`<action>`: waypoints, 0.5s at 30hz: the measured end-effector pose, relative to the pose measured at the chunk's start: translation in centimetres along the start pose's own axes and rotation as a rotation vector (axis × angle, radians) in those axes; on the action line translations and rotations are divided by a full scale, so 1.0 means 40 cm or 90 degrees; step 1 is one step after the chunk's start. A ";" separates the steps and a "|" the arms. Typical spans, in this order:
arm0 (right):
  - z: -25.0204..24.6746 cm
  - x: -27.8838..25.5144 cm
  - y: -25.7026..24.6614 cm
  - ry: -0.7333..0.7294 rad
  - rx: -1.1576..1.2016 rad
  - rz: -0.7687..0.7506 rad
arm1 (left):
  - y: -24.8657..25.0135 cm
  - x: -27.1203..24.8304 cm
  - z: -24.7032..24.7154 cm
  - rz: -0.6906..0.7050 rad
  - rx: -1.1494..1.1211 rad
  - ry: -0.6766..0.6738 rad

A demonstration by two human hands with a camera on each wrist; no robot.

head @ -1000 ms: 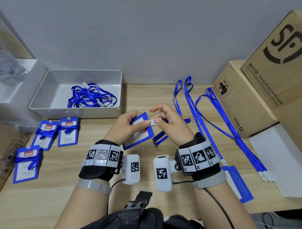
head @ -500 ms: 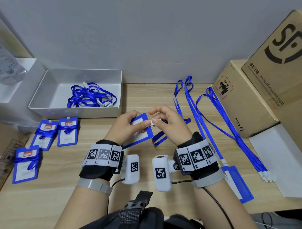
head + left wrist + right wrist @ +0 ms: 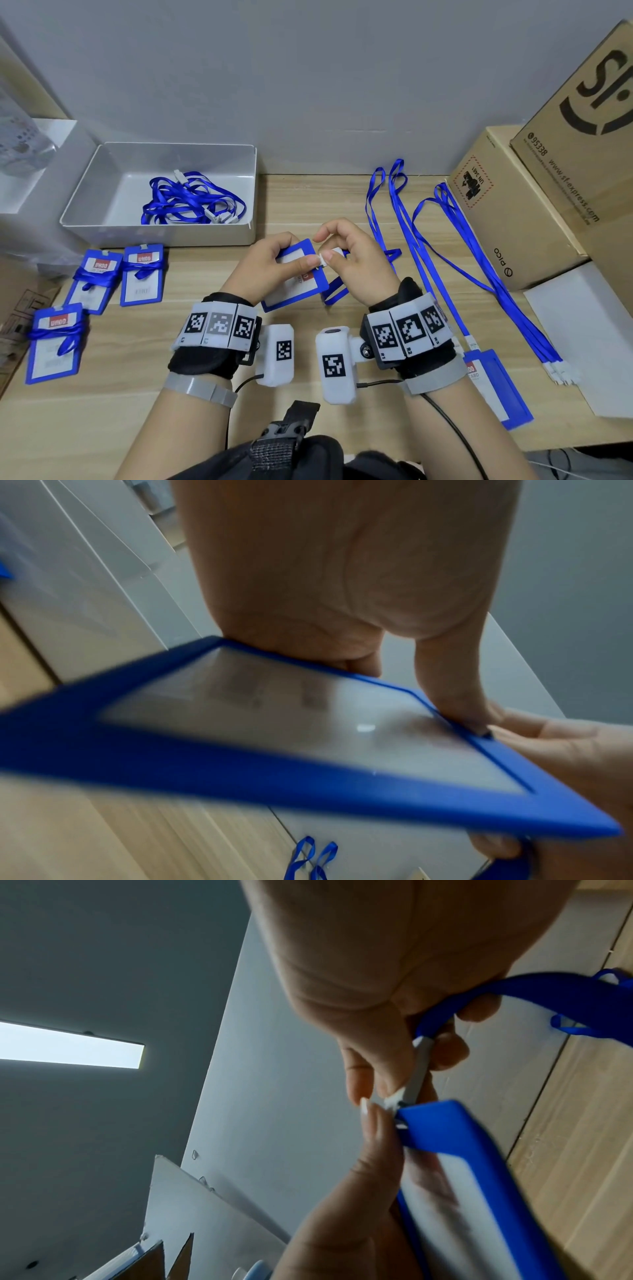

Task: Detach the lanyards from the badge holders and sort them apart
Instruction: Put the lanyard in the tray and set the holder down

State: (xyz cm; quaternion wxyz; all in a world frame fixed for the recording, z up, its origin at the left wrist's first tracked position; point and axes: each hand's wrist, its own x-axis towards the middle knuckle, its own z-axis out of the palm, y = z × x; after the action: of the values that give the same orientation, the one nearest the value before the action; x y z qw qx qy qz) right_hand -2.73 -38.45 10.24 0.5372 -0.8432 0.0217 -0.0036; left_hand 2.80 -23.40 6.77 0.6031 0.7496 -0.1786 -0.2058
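My left hand [image 3: 274, 263] grips a blue badge holder [image 3: 297, 284] above the middle of the wooden table, thumb on its face. The same holder [image 3: 308, 739] fills the left wrist view. My right hand [image 3: 346, 260] pinches the white lanyard clip [image 3: 325, 257] at the holder's top edge; in the right wrist view the clip [image 3: 416, 1074] meets the holder [image 3: 462, 1150], and the blue lanyard strap [image 3: 514, 988] runs through the curled fingers. Whether the clip is still hooked in I cannot tell.
A white tray [image 3: 102, 192] at back left holds loose lanyards [image 3: 191, 202]. Three wrapped badge holders [image 3: 140, 274] lie at left. More lanyards [image 3: 445, 246] stretch at right beside cardboard boxes [image 3: 513, 205], and another badge holder [image 3: 496, 387] lies near my right wrist.
Both hands have stayed in place with the holder and clip. The right fingers have shifted slightly on the clip.
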 end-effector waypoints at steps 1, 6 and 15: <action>0.000 0.001 0.000 -0.005 -0.014 -0.003 | 0.001 0.000 0.001 -0.003 -0.003 -0.014; -0.007 0.009 0.006 -0.006 -0.001 0.017 | 0.000 0.003 -0.001 -0.036 -0.031 -0.064; 0.008 -0.006 0.058 0.120 0.151 0.135 | 0.012 0.033 0.030 -0.077 -0.312 0.090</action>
State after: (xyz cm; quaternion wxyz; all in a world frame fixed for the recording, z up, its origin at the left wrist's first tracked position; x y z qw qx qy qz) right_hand -3.05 -39.14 8.01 0.6256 -0.7629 0.1604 -0.0285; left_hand 3.29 -25.19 6.91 0.7644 0.6028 -0.0356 -0.2259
